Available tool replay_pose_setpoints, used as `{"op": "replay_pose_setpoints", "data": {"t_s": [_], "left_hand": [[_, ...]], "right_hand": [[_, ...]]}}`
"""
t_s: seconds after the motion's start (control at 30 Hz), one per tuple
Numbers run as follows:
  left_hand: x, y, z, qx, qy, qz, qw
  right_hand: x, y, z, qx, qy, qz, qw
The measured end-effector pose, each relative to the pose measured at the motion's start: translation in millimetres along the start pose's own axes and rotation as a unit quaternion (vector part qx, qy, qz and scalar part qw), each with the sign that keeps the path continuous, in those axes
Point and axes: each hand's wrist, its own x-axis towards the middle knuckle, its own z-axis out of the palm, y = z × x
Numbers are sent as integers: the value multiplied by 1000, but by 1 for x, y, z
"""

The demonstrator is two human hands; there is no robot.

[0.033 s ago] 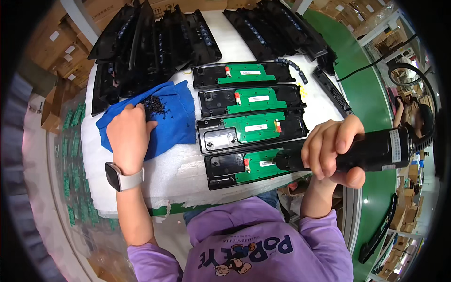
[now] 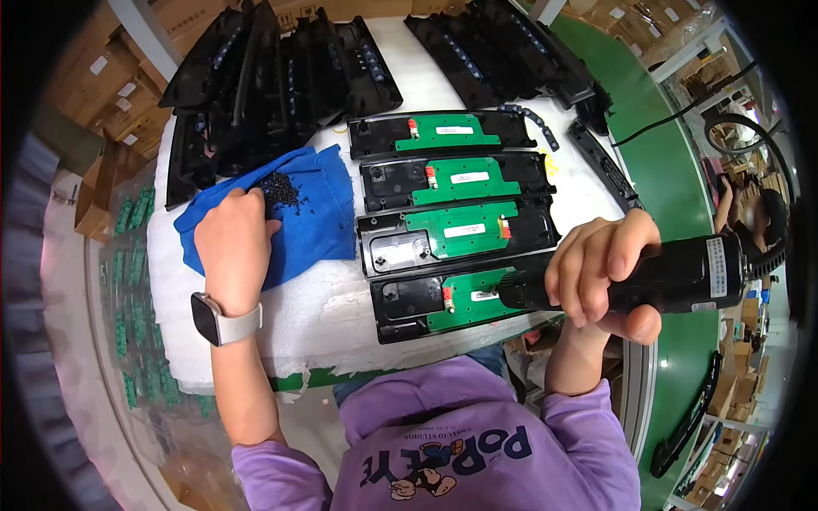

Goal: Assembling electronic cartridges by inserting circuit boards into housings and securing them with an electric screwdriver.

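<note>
Head view: I've got the right hand [image 2: 603, 277] gripping a black electric screwdriver [image 2: 690, 277], left hand [image 2: 232, 243] down on a blue cloth [image 2: 328, 226].

Right fingers wrap the driver body, thumb on the near side; its nose sits over the right part of the green circuit board [image 2: 467, 312] in the nearest black housing [image 2: 400, 298]. Left hand is curled just left of a pile of small black screws [image 2: 278, 189] on the cloth; its fingertips are hidden, so I can't tell if it's pinching any. Three more housings [image 2: 390, 185] with green boards line up beyond, on the white-covered tabletop [image 2: 324, 322]. Black shells [image 2: 281, 94] stacked far left, more far right.
</note>
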Motion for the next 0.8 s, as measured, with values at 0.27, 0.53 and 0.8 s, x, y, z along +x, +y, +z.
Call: {"op": "replay_pose_setpoints", "data": {"t_s": [0.27, 0.53, 0.8], "left_hand": [[7, 3, 3, -77, 84, 12, 993], [15, 15, -3, -543, -40, -80, 835], [-13, 70, -1, -795, -223, -44, 562]], "right_hand": [[-2, 0, -2, 18, 14, -10, 1000], [2, -2, -3, -10, 47, -18, 999], [21, 10, 6, 95, 104, -138, 980]]}}
